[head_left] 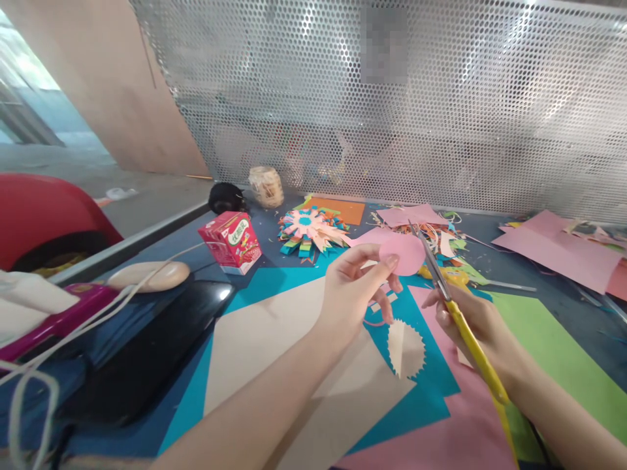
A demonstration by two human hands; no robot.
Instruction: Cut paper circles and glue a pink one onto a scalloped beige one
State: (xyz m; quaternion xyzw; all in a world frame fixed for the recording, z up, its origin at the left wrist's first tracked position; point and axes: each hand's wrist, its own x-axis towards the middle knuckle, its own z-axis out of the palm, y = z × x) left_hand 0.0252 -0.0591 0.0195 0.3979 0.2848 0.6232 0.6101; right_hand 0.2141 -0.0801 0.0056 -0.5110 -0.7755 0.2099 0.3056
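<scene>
as left hand [356,282] holds disc [406,253] right of centre, fingers pinched, and right hand [490,329] grips scissors [460,325], fingers wrapped, a slip this close could nick the disc.

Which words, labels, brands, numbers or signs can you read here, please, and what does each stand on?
"优酸乳": on the pale label of the red drink carton.
Smaller print on that carton: too small and blurred to read.
No readable text on the pink paper disc, the yellow-handled scissors or anything else.
</scene>
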